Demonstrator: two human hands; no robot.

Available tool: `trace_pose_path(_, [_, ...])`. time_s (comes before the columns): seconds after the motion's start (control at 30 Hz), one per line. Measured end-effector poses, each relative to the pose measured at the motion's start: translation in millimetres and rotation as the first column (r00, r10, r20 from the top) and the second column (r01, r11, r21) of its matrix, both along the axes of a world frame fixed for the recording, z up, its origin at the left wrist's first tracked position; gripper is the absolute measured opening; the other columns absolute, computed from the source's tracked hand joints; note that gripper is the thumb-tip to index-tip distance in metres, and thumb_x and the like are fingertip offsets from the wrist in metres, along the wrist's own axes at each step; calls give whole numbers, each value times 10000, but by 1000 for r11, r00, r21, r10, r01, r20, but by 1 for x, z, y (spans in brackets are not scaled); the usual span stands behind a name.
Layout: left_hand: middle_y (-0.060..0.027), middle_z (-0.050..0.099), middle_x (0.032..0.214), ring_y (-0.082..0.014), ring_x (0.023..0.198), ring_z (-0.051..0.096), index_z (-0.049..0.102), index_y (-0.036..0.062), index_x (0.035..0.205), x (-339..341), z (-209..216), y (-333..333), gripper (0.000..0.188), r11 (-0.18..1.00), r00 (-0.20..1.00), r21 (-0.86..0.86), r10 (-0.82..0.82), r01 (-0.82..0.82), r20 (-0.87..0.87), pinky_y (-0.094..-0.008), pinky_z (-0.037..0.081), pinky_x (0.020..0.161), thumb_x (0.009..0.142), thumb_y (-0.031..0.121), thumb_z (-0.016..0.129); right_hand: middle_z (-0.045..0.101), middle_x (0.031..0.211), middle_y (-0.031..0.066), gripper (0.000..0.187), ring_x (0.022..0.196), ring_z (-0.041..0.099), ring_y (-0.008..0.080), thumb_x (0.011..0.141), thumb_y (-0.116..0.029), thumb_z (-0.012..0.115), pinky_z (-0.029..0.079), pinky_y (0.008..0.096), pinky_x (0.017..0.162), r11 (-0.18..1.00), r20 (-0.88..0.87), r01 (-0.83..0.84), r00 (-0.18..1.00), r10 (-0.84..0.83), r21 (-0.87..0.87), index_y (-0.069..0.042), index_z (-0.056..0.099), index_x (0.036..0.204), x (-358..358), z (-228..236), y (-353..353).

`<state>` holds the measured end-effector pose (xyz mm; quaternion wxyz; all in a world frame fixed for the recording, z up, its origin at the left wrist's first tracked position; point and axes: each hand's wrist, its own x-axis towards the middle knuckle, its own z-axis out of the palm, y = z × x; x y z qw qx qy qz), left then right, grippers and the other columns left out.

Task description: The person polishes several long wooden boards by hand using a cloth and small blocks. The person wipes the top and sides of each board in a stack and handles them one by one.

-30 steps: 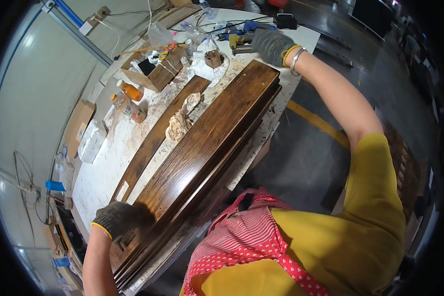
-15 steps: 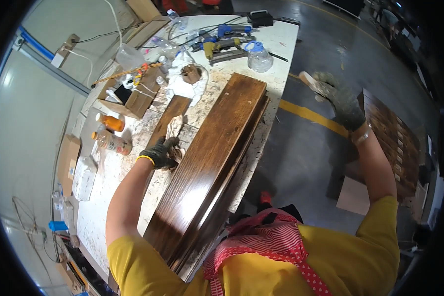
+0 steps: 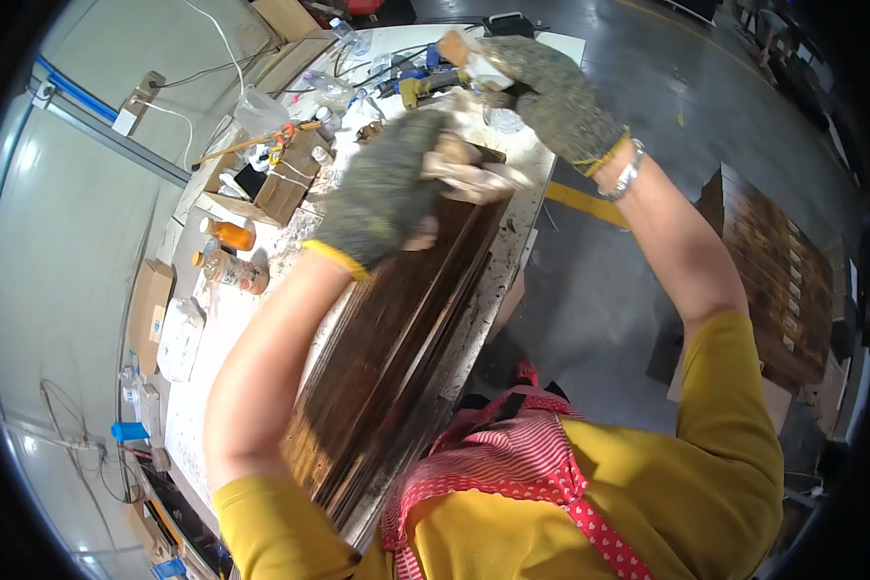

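- Wearing a yellow shirt [image 3: 677, 474] and, over it, a red-and-white apron [image 3: 493, 471] with stripes and hearts.
- Standing against a white, stain-speckled table [image 3: 498, 271], in front of dark brown boards [image 3: 358, 367] stacked lengthwise along the near edge, shaded in part by the left arm.
- Grasping a crumpled pale cloth [image 3: 478, 182] in the left grip [image 3: 382, 193], inside a dark knitted glove with a yellow cuff; holding that cloth over the far end of the boards, blurred, so impossible to tell whether touching them.
- Reaching farther with the right grip [image 3: 556, 97], gloved alike, above a silver bracelet [image 3: 628, 172]; clenched around a tan-and-white piece [image 3: 454, 48], too blurred to name, near a clear plastic container [image 3: 503, 119] partly hidden beneath.
- To the left on the table: a white wrapped bundle [image 3: 181, 338], then two bottles side by side, a clear one [image 3: 234, 272] and an orange one [image 3: 229, 233].
- Beyond those: an open cardboard box [image 3: 285, 191] full of small items, with a thin stick across the top.
- Farther still: a yellow-and-black power tool [image 3: 423, 89] among cables; at the far edge, a black case [image 3: 507, 27].
- Off to the right, past a yellow floor line [image 3: 588, 202]: a dark wooden panel [image 3: 773, 251].
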<state>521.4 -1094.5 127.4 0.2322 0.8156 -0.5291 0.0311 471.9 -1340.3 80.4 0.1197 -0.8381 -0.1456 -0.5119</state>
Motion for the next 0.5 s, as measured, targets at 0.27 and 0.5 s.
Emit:
trace_pose_path(0.27, [-214, 541, 1329, -358, 1172, 575, 511, 97, 1357, -63, -34, -14, 598, 895, 914, 425, -277, 135, 295, -432, 482, 983, 798, 196, 701, 665, 1132, 121, 397, 1038, 642, 232, 836, -37, 697, 543, 327, 891, 684, -264, -361, 731, 630, 634, -29, 621, 1226, 57, -15, 24])
trace_pose_path(0.5, [-175, 651, 1193, -304, 1099, 644, 511, 131, 1372, -8, -1, 20, 590, 993, 997, 113, 44, -36, -64, -378, 539, 903, 815, -16, 641, 638, 1147, 72, 248, 1038, 629, 167, 977, -114, 569, 557, 296, 891, 454, -179, -392, 567, 804, 800, -16, 631, 1196, 64, -15, 25])
